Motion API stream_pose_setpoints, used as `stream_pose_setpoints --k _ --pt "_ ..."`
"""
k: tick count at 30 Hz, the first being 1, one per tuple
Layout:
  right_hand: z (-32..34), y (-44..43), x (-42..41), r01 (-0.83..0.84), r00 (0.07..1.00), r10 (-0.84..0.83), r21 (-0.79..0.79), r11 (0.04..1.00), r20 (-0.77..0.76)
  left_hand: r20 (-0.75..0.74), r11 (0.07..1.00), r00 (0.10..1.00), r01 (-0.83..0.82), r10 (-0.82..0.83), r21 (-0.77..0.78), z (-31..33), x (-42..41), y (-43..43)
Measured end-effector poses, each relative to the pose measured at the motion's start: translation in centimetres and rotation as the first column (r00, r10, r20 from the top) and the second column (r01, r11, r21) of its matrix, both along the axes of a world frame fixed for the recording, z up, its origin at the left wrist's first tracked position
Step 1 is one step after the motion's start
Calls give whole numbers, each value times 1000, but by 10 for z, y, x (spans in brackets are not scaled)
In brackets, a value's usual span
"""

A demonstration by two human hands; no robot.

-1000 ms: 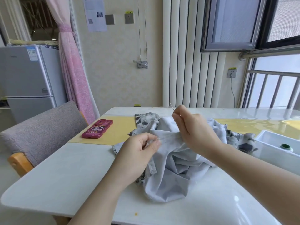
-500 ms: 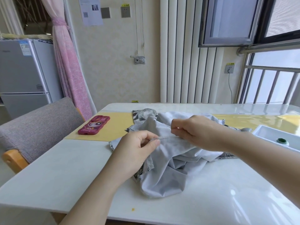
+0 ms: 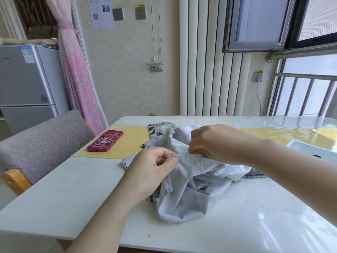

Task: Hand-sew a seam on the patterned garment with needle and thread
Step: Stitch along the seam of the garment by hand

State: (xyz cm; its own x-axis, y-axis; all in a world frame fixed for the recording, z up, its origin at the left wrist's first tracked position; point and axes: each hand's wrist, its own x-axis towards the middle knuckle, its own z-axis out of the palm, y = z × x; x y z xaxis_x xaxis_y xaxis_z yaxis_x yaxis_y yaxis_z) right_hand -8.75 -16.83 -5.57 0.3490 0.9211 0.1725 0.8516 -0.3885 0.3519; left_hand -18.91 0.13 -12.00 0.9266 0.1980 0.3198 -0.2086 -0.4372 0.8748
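Head camera view: two bare forearms reach in from the bottom of the frame over a glossy white tabletop (image 3: 63,198), where a pale grey garment (image 3: 189,201) lies bunched in a loose heap near the middle, its black-and-white patterned face showing only at the edges and turned-back folds. The left hand (image 3: 151,168) holds up a fold of the cloth, its fingers (image 3: 174,159) curled and pinching the raised edge. Just beside it, the right hand (image 3: 218,143) hovers over the same edge with its fingers (image 3: 194,143) closed on a thin dark needle (image 3: 188,153), whose tip points at the pinched fold – the thread itself is too fine to make out. Beyond the hands, a pink phone (image 3: 105,140) with a cartoon face lies flat on a yellow mat (image 3: 133,145), well apart from the cloth on the left. A white tray (image 3: 306,146) sits at the right edge of the tabletop. A grey upholstered chair (image 3: 45,139) with a wooden arm stands at the left side. Further back are a silver fridge (image 3: 27,79), a tied pink curtain (image 3: 76,79), a tall white ribbed radiator (image 3: 209,70) – and a barred window (image 3: 306,95) at the right.
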Motion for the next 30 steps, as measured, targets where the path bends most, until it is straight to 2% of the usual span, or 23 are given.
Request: stream_pose_setpoints --k 16,25,30 --pt "-4 4 -3 -61 998 61 -9 998 14 -3 1000 1000 15 -15 -25 -2 1 1" --pt "-7 3 0 -86 991 91 58 995 -102 0 993 996 85 -85 -83 -5 2 4" --pt "-10 2 4 -114 985 126 104 988 -116 -7 991 996 91 -92 -96 -6 3 4"
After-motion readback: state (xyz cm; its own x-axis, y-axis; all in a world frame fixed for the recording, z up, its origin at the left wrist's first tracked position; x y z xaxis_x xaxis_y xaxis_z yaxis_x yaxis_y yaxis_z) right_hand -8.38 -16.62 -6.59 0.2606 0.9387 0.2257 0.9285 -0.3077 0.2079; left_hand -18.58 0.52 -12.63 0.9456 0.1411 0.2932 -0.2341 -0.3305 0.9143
